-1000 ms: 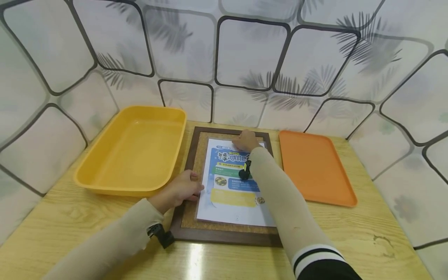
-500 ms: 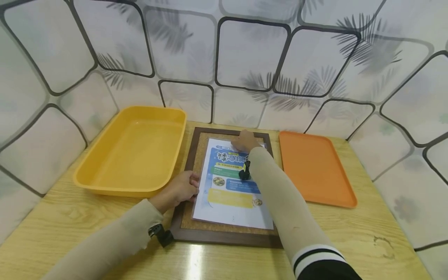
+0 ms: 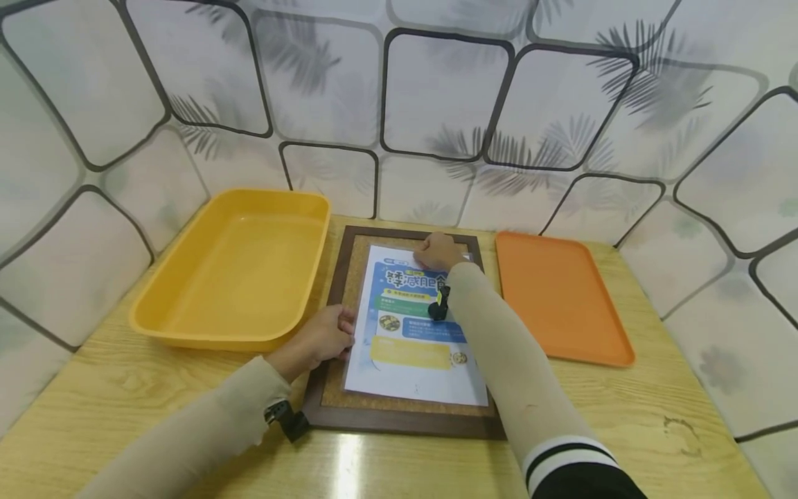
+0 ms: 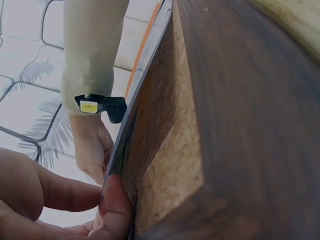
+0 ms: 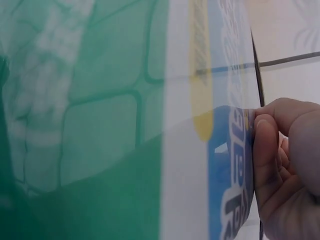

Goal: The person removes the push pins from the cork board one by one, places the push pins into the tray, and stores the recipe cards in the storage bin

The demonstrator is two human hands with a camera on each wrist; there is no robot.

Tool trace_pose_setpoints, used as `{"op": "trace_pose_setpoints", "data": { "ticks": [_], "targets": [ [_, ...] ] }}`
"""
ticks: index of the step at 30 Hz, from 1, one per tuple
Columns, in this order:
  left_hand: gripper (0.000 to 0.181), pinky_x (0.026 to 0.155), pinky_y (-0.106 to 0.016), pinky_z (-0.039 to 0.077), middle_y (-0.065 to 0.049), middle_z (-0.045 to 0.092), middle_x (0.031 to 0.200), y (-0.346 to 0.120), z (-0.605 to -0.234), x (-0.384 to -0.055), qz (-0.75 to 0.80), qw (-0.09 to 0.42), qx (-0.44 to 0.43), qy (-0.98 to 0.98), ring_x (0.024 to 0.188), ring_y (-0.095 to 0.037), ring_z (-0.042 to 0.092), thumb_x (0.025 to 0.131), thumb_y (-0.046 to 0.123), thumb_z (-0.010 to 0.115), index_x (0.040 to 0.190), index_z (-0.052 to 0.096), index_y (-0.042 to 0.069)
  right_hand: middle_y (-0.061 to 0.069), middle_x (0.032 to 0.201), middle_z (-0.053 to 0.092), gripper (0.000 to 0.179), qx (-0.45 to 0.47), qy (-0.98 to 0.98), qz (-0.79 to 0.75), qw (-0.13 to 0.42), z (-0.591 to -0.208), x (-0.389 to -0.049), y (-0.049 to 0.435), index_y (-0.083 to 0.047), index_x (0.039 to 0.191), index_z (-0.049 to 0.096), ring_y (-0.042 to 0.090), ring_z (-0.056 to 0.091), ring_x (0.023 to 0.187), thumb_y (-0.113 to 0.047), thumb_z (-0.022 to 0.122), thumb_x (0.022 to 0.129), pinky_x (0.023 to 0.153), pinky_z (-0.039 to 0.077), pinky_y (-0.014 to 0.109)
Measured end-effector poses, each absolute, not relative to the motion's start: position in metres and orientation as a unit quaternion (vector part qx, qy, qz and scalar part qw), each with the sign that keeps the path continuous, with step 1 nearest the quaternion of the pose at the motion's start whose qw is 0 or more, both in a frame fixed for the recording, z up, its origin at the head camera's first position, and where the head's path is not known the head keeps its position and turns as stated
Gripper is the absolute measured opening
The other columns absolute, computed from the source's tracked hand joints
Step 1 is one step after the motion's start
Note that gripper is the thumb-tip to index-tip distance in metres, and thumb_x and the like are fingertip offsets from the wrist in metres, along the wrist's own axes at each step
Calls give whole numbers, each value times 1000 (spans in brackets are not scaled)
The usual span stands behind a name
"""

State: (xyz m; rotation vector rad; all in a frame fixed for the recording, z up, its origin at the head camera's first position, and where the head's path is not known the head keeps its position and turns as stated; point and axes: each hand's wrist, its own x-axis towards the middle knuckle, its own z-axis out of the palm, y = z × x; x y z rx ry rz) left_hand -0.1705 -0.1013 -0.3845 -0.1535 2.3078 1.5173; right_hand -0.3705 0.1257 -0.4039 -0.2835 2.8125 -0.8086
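A glossy printed poster sheet with blue, green and yellow blocks lies over a cork board with a dark brown frame. My left hand pinches the sheet's left edge; in the left wrist view its thumb and finger meet at that edge, close over the cork. At the far edge, my right hand pinches the sheet between thumb and finger, as the right wrist view shows with the fingers on the border. My right forearm hides part of the sheet's right side.
A deep yellow tray stands on the left of the wooden table, near my left wrist. An orange flat tray lies right of the board. Patterned wall panels rise behind and at both sides.
The sheet's near end has swung slightly left and toward me, mostly in the first half second. My left hand shifted a little left with its edge; my right hand has hardly moved.
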Motion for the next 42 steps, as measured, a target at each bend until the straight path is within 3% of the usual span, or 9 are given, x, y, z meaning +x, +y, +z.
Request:
{"op": "trace_pose_setpoints", "data": {
  "ticks": [10,18,24,35,42],
  "targets": [
    [45,55,-30,52,-13,49,90,-101,-387,-171,541,190,-58,817,74,-22,53,88,-15,55,131,45,-8,-3,53,52,30,-101,959,-249,90,-405,-372,124,-14,56,54,12,44,50,-19,57,86,53,38,26],
    [44,55,-30,52,-14,50,91,-102,-386,-172,538,187,-51,820,74,-23,53,89,-14,55,131,44,-9,-3,46,35,40,-146,967,-195,77,-405,-377,117,-13,49,42,10,29,42,-11,49,88,46,30,25],
    [44,55,-30,52,-15,50,92,-103,-388,-172,539,182,-46,821,74,-23,53,88,-14,55,130,44,-10,-3,47,34,40,-132,968,-197,84,-405,-375,115,-12,52,41,11,30,44,-13,50,91,48,30,26],
    [45,57,-30,53,-16,51,94,-104,-388,-172,536,187,-47,822,75,-24,54,89,-13,55,132,44,-9,-1,50,43,44,-116,971,-183,101,-399,-373,110,-10,56,47,12,36,46,-21,52,98,47,33,26],
    [45,57,-31,53,-16,51,94,-104,-389,-172,535,187,-43,823,76,-24,55,88,-13,56,132,45,-9,2,61,61,40,-124,961,-224,106,-408,-378,120,-9,68,61,16,52,56,-29,50,101,61,44,30]
  ]
}}
